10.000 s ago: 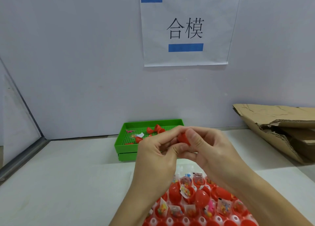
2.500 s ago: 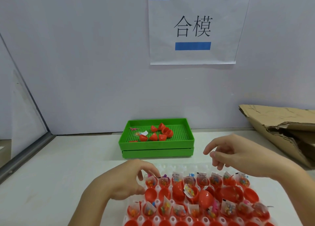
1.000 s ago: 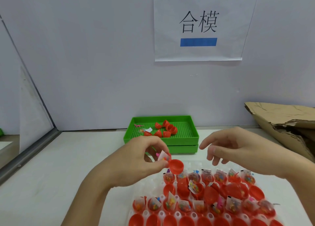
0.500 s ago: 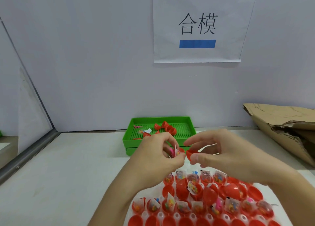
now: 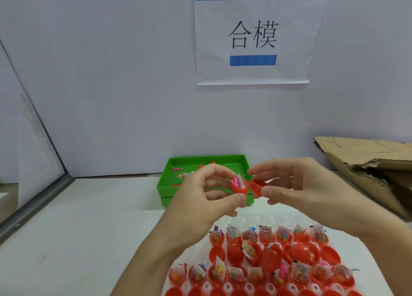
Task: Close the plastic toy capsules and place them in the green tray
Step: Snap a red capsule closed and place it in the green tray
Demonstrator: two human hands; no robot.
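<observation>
tabletop (image 5: 89, 228): smooth, matte white, carrying everything here.
cardboard (image 5: 367, 168): torn brown corrugated sheets, slumped at the right edge.
holder sheet (image 5: 227, 287): clear moulded plastic with round cups, nearest the person, filled with glossy red capsule halves, many with a small crinkly toy packet.
green tray (image 5: 169, 185): rigid plastic with a perforated floor, at the back by the wall; a few red capsules lie in it, partly hidden by the hands.
left hand (image 5: 207, 195): half a second ago it met the right at the tray's front; now raised a little, pinching the filled capsule half (image 5: 239, 187), a red cup with pink bits poking out.
right hand (image 5: 296, 184): thumb and fingertips grip the empty cap (image 5: 258, 187), a thin shiny shell, hollow side facing the cup.
change: cap and cup now touch rim to rim but are not pressed shut; closing looks imminent, then the tray.
</observation>
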